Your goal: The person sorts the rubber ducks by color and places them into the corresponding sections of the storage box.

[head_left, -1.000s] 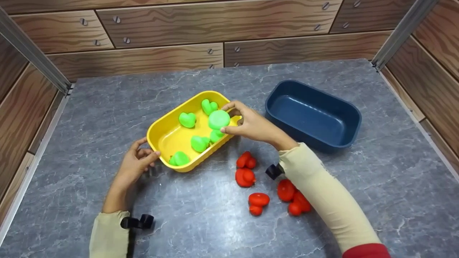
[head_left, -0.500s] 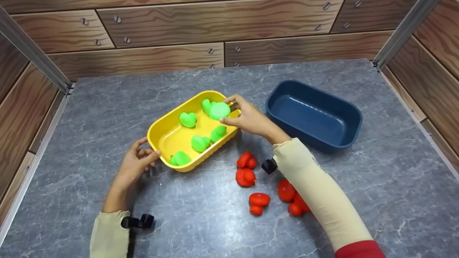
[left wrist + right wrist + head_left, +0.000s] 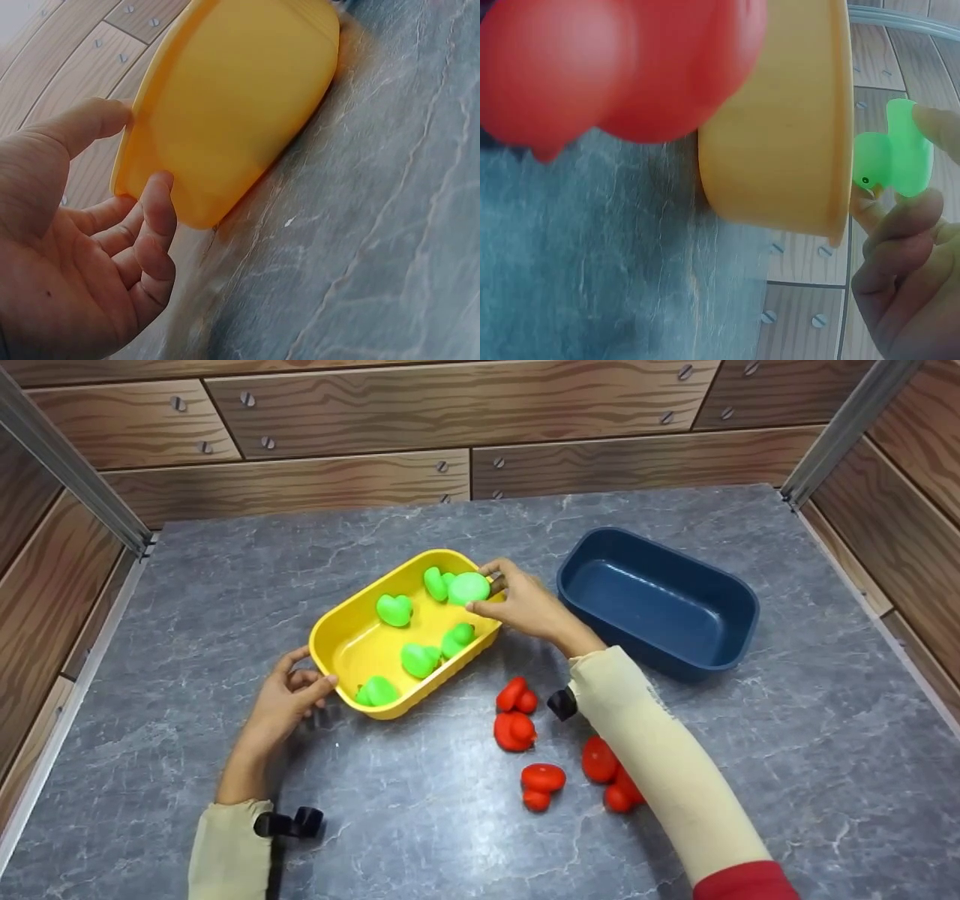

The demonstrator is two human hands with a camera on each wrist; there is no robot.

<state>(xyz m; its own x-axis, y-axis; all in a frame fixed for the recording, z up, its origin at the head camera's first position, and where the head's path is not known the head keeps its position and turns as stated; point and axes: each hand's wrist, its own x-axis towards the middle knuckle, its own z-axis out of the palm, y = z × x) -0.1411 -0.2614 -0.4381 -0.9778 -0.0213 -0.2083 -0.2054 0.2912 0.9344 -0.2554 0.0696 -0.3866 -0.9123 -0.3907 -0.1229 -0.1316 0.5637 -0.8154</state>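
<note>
Above the right end of the yellow tub [image 3: 360, 660], right hand [image 3: 529, 607] pinches a green toy duck [image 3: 469, 588], thumb opposite fingers. Left hand [image 3: 281, 701] holds the tub's other end between thumb and finger. Best, I'd judge: keep the tub steady, lower the duck clear of the rim, release softly. Open floor shows between the other green ducks [image 3: 420, 660]; watch the navy tub [image 3: 656, 607] edge beside right wrist, red toy ducks [image 3: 514, 731] near the sleeve [image 3: 645, 720].

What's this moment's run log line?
left hand: holding yellow tub | right hand: pinching green duck above tub | red toys: on table
</note>
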